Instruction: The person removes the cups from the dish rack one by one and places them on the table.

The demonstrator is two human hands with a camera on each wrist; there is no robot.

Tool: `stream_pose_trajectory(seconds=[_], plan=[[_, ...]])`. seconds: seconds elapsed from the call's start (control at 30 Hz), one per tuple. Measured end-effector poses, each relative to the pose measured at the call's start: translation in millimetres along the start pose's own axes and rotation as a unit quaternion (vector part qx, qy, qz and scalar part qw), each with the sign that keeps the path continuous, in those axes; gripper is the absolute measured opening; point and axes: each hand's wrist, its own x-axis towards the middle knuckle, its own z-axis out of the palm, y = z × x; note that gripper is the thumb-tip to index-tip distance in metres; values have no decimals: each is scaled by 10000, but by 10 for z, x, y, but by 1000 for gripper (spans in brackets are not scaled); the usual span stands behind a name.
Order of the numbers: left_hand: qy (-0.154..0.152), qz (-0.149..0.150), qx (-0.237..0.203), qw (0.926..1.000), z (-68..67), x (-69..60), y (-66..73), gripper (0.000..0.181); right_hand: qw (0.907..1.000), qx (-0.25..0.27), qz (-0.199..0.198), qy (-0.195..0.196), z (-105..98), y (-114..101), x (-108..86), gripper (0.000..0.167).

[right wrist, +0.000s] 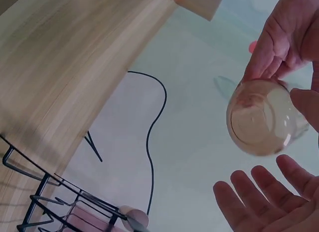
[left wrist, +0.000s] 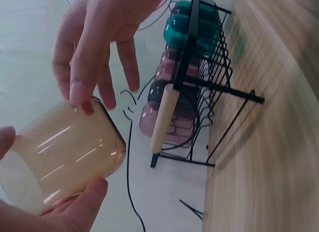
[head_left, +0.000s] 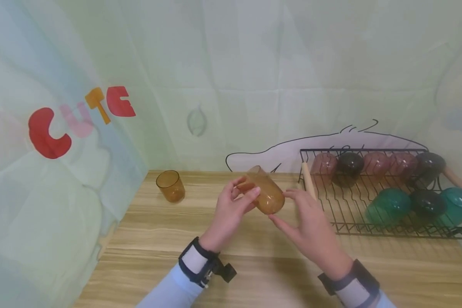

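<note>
An amber glass (head_left: 268,194) is held tilted above the table, its base toward the lower right. My left hand (head_left: 231,209) grips it round the side near the rim, thumb in front. At the base end is my right hand (head_left: 315,229), its thumb and fingers spread on either side of the glass; in the left wrist view a fingertip of that hand (left wrist: 102,37) meets the base edge. The right wrist view shows the round base of the glass (right wrist: 256,117) facing the spread right fingers (right wrist: 266,197).
Another amber glass (head_left: 170,186) stands upright at the table's back left. On the right a black wire rack (head_left: 342,209) with wooden handles holds several upside-down glasses: pink (head_left: 376,163), dark (head_left: 348,169) and teal (head_left: 389,206). Behind the table (head_left: 169,273) hangs a printed cloth (head_left: 235,85).
</note>
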Motion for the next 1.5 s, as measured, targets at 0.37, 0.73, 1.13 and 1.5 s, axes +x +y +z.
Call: stream_pose_trajectory(seconds=[0.37,0.73,1.13,1.5], plan=[[1181,396,850,9886,-392,207,7,80,9990,-327,264,-138,-185,130,21,59],[1934,478,1637,9662,-816,342,-148,83,9975,-501,435,-249,-296,233,-16,58],[2250,322,2533,9403,-1150,463,-486,83,9964,-727,228,-373,-275,296,-20,63],[2355,161,2932,9265,-1282,491,-659,83,9945,-816,253,-601,-271,325,-24,69]])
